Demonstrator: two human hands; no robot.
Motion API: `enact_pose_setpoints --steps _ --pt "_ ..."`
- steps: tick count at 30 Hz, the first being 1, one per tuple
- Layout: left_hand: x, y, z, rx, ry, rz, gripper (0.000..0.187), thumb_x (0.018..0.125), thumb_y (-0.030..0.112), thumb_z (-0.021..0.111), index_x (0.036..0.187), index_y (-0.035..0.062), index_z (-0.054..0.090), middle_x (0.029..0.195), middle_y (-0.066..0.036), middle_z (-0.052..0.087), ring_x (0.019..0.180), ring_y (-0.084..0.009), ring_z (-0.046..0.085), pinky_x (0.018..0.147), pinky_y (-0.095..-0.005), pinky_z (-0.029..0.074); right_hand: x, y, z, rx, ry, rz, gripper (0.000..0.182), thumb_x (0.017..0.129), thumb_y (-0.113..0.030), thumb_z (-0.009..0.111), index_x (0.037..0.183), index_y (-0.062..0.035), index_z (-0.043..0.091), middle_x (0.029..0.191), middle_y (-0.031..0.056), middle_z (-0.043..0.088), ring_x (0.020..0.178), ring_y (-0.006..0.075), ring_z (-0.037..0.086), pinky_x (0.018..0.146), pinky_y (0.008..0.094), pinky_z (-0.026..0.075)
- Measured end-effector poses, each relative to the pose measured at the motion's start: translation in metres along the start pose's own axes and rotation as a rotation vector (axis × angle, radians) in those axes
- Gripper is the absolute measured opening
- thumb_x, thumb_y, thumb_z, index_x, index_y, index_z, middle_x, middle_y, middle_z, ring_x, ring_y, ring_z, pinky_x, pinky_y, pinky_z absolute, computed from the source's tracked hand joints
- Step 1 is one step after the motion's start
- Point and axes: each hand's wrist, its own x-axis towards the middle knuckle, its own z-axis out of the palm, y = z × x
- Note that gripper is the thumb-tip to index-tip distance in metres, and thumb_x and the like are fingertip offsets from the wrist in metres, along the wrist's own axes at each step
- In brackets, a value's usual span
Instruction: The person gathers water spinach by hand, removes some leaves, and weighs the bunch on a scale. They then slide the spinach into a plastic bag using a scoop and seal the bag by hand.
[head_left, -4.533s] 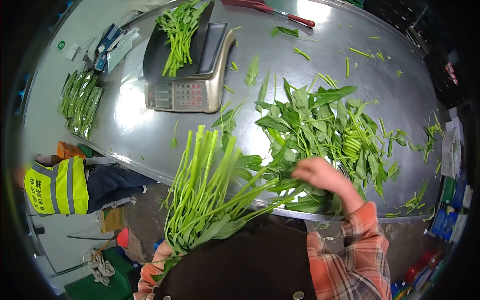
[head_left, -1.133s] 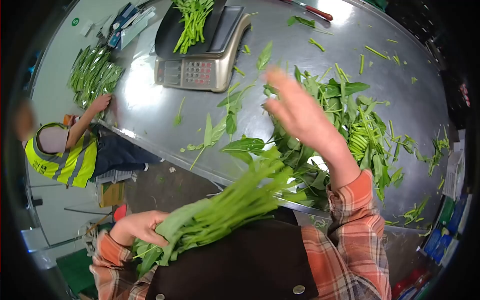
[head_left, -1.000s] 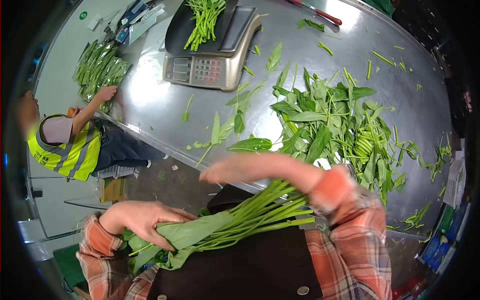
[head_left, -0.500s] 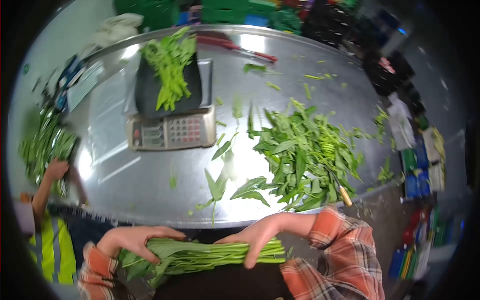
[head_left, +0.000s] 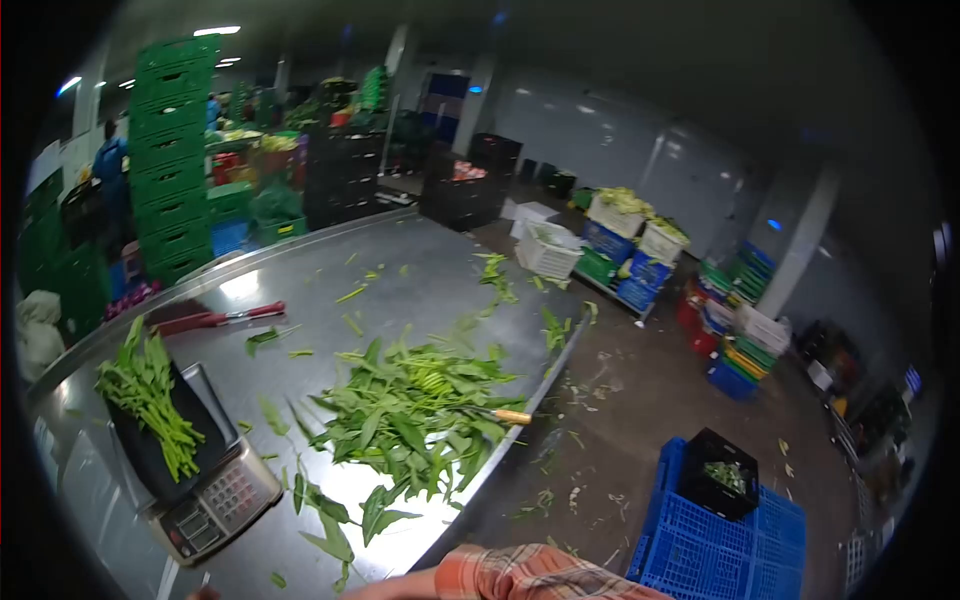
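Only the plaid sleeve and bare wrist of my right arm show at the bottom edge; the fingers of my right hand (head_left: 385, 591) are cut off. My left hand is not clearly visible; a small skin-toned bit at the lower left cannot be assigned. The bunch of leafy greens I held earlier is out of view. Nearest my arm, a heap of loose leafy greens (head_left: 420, 405) lies on the metal table (head_left: 320, 290), with a wooden-handled knife (head_left: 510, 416) on its right side. A bunch of leafy stems (head_left: 155, 400) rests on the digital scale (head_left: 225, 500).
A red-handled tool (head_left: 225, 317) lies near the table's far edge. Stacked green crates (head_left: 175, 160) stand behind. On the floor to the right, a black crate (head_left: 718, 475) sits on a blue plastic pallet (head_left: 700, 550). Loaded crates (head_left: 610, 240) stand farther back.
My view has swung up and to the right, bringing in the floor, pallet and crates. Both hands and the held bunch of greens have dropped out of sight or nearly so.
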Motion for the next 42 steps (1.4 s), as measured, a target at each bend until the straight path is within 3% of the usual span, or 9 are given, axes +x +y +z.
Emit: enact_pose_setpoints --steps 2,4,6,12,16,17,27,35,42 --pt "0.015 0.02 0.018 -0.025 0.245 0.074 0.066 0.084 0.022 0.067 0.138 -0.0003 0.035 0.132 -0.011 0.045 0.115 -0.0206 0.048 0.094 -0.0314 0.042 -0.037 0.06 -0.042 -0.045 0.37 -0.003 0.039 0.07 -0.022 0.066 0.102 0.0001 0.061 0.093 0.0203 0.064 0.087 0.0292 0.061 0.078 0.0374 0.048" --pt "0.027 0.016 0.02 -0.104 0.357 0.139 0.06 0.087 0.019 0.063 0.138 0.0017 0.036 0.127 -0.01 0.048 0.109 -0.0189 0.05 0.092 -0.0303 0.041 -0.113 0.06 -0.114 -0.676 0.355 0.602 0.034 0.068 -0.019 0.067 0.099 -0.0076 0.065 0.085 0.0151 0.066 0.076 0.0261 0.064 0.064 0.0389 0.051" --pt "0.039 -0.001 0.016 0.182 0.225 0.076 0.056 0.086 0.015 0.063 0.136 0.0041 0.04 0.124 -0.01 0.05 0.107 -0.019 0.05 0.09 -0.0312 0.042 -0.221 0.007 -0.159 -0.152 0.949 0.712 0.035 0.067 -0.02 0.068 0.1 -0.0091 0.065 0.082 0.0113 0.067 0.072 0.0233 0.065 0.061 0.0367 0.052" --pt "0.059 -0.067 0.158 0.35 0.008 0.155 0.023 0.083 0.001 0.055 0.104 -0.0031 0.062 0.089 -0.01 0.065 0.076 -0.0184 0.063 0.067 -0.0298 0.051 -0.316 -0.082 -0.209 0.071 1.644 0.185 0.036 0.069 -0.011 0.065 0.103 -0.0013 0.057 0.077 0.0095 0.062 0.067 0.0179 0.06 0.058 0.034 0.05" --pt "0.085 -0.117 0.19 0.919 -0.783 -0.026 0.055 0.083 0.016 0.063 0.133 0.0017 0.043 0.13 -0.015 0.05 0.117 -0.0235 0.05 0.101 -0.034 0.037 -0.253 -0.137 -0.172 -0.022 1.596 0.108 0.043 0.071 -0.001 0.057 0.112 0.0003 0.046 0.076 0.0073 0.054 0.06 0.0174 0.056 0.051 0.033 0.049" --pt "0.046 -0.16 0.174 0.343 -0.415 0.239 0.045 0.088 0.018 0.058 0.128 0.0009 0.047 0.122 -0.016 0.057 0.114 -0.0202 0.053 0.099 -0.0325 0.039 -0.231 -0.146 -0.152 0.076 1.525 0.078 0.046 0.069 0.001 0.055 0.114 0.0012 0.043 0.076 0.0077 0.054 0.056 0.0174 0.055 0.05 0.0318 0.049" --pt "-0.007 -0.131 0.172 -0.148 0.057 -0.16 0.051 0.092 0.028 0.057 0.13 -0.003 0.044 0.128 -0.014 0.053 0.119 -0.021 0.05 0.101 -0.0312 0.037 -0.064 -0.032 0.012 -0.261 0.693 0.481 0.066 0.075 -0.021 0.068 0.125 0.0039 0.033 0.095 0.03 0.059 0.091 0.0414 0.061 0.079 0.044 0.048" --pt "0.069 -0.123 0.248 -1.256 -0.029 -0.102 0.045 0.096 0.025 0.05 0.132 0.0012 0.038 0.127 -0.01 0.048 0.118 -0.0183 0.047 0.101 -0.0355 0.038 -0.09 -0.023 0.044 0.313 0.599 0.204 0.064 0.087 -0.019 0.063 0.134 0.0054 0.027 0.116 0.02 0.053 0.108 0.023 0.053 0.092 0.0334 0.042" --pt "0.054 -0.101 0.254 -0.983 0.102 -0.019 0.043 0.092 0.01 0.046 0.132 -0.001 0.038 0.125 -0.014 0.051 0.116 -0.0236 0.051 0.099 -0.0385 0.041 -0.099 -0.044 0.04 -0.065 0.701 0.005 0.044 0.08 -0.014 0.072 0.114 0.0018 0.049 0.101 0.0104 0.055 0.092 0.0145 0.055 0.081 0.0284 0.045"
